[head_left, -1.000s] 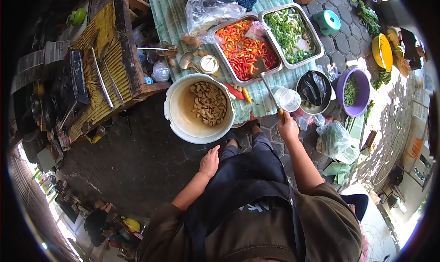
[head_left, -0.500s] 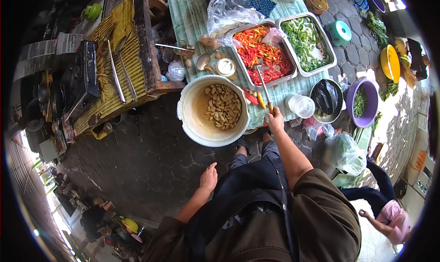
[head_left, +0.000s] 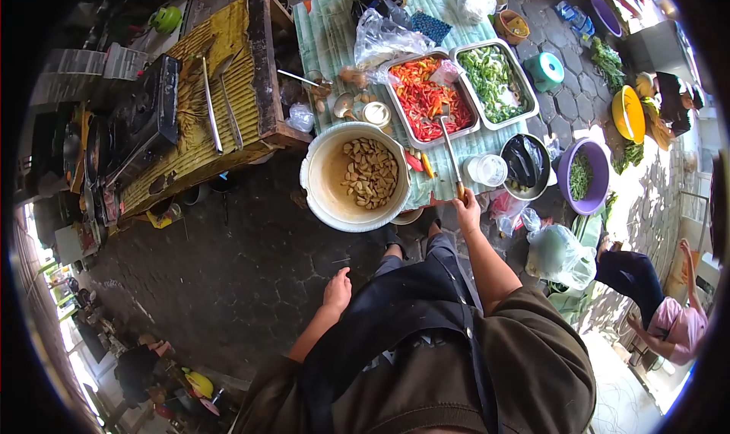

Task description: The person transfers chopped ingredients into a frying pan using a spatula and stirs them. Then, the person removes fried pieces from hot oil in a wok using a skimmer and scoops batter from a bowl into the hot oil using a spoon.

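Note:
My right hand (head_left: pixel 468 212) is closed round the wooden grip of a long metal spatula (head_left: pixel 452 154). The spatula's head rests among chopped red and orange chillies (head_left: pixel 426 92) in a metal tray (head_left: pixel 411 143). Beside it, another metal tray (head_left: pixel 534 109) holds chopped green vegetables (head_left: pixel 490 77). Down at my left side hangs my left hand (head_left: pixel 337 289), holding nothing, its fingers loosely apart. In front of me, a large whitish tub (head_left: pixel 315 179) contains brownish cut pieces (head_left: pixel 370 172). A few whole chillies (head_left: pixel 420 163) lie between the tub and the spatula.
A clear plastic cup (head_left: pixel 487 170), a pot with a black bag (head_left: pixel 525 160) and a purple basin (head_left: pixel 601 177) stand right. Filled plastic bags (head_left: pixel 559 255) lie below. Left is a yellow corrugated bench (head_left: pixel 182 111) with tongs. Another person (head_left: pixel 677 320) is at far right.
The spatula's head has shifted slightly within the chillies, and my right hand still grips it. My view has turned a little. The person at right has raised an arm.

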### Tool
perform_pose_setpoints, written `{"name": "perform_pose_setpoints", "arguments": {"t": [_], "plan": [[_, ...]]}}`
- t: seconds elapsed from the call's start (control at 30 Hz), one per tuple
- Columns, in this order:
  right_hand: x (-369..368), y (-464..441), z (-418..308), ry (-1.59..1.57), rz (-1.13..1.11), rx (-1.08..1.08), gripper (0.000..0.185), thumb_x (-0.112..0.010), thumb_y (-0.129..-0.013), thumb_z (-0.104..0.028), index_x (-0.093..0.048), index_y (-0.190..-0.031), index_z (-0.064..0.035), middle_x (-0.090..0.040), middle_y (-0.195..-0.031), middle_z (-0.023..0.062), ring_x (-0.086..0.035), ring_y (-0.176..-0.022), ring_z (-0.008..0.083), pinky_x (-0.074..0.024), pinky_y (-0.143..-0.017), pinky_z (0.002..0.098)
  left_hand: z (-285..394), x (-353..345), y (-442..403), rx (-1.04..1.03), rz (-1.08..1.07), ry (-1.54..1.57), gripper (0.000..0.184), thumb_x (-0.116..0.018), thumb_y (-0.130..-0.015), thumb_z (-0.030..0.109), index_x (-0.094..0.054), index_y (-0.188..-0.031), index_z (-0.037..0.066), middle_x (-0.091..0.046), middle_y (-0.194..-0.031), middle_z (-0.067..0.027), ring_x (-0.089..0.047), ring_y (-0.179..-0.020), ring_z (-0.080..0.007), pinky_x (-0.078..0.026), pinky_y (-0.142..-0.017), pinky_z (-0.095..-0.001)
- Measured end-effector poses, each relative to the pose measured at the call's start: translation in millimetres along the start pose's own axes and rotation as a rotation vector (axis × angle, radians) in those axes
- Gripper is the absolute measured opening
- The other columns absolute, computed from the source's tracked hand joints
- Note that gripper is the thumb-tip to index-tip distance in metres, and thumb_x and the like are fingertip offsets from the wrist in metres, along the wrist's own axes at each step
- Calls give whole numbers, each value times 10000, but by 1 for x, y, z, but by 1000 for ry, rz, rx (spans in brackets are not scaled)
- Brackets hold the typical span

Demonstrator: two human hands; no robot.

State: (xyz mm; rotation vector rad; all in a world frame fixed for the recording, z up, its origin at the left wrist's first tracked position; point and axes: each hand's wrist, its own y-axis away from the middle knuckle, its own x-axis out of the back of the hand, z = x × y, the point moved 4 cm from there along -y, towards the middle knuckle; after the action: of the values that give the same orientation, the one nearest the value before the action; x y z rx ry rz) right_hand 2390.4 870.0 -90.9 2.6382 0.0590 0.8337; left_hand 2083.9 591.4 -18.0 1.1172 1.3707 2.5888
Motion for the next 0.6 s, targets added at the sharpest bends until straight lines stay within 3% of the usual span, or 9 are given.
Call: {"name": "perform_pose_setpoints", "arguments": {"t": [0.2,0.3,0.4,0.43,0.47,0.53,0.57,0.6], "plan": [[28,18,-28,-97,-10,93,376,-602,-747,-121,-522,-1107,-46,-614,-860,112,-593,-786,177,-458,-738,290,-28,26,29,-9,190,9,297,-461,-852,166,-514,-1137,102,-613,-964,-167,-577,-906,-344,-455,-802,-427],[49,26,-49,-59,-47,147,379,-594,-760,-101,-510,-1125,-49,-613,-893,101,-589,-827,164,-449,-755,282,-51,27,57,85,270,108,286,-468,-843,167,-529,-1114,100,-615,-960,-169,-577,-904,-350,-456,-788,-428],[66,28,-61,-62,-155,144,432,-545,-769,-46,-474,-1195,-33,-589,-1031,119,-556,-963,169,-414,-841,271,-94,-12,83,127,401,197,255,-471,-834,158,-558,-1064,93,-615,-946,-175,-581,-885,-355,-462,-771,-436],[62,20,-50,-233,-187,241,453,-529,-771,-9,-453,-1217,-20,-579,-1053,108,-545,-985,170,-405,-857,267,-104,-26,92,180,413,227,244,-478,-825,165,-569,-1039,90,-616,-935,-180,-583,-872,-361,-466,-762,-439],[61,14,-48,-241,-250,252,453,-512,-772,22,-441,-1218,-9,-574,-1032,86,-549,-947,166,-412,-841,266,-116,-44,103,237,421,259,234,-485,-817,171,-581,-1013,87,-617,-924,-184,-585,-860,-367,-469,-754,-443],[65,24,-74,-230,-315,288,414,-534,-771,-15,-465,-1180,-10,-579,-971,84,-545,-889,145,-424,-803,268,-158,-100,112,68,555,288,234,-495,-802,198,-595,-984,88,-631,-881,-167,-607,-821,-347,-479,-742,-428],[65,32,-91,-102,-341,319,388,-545,-763,-38,-484,-1145,-11,-574,-905,89,-543,-833,151,-430,-759,282,-157,-95,123,104,604,310,234,-495,-802,198,-595,-984,88,-631,-881,-167,-607,-821,-347,-479,-742,-428],[66,39,-111,32,-356,349,363,-557,-755,-62,-503,-1111,-12,-569,-838,93,-541,-777,158,-436,-716,296,-150,-99,135,244,331,301,237,-505,-794,220,-604,-965,90,-637,-859,-150,-617,-802,-329,-484,-733,-416]]}}
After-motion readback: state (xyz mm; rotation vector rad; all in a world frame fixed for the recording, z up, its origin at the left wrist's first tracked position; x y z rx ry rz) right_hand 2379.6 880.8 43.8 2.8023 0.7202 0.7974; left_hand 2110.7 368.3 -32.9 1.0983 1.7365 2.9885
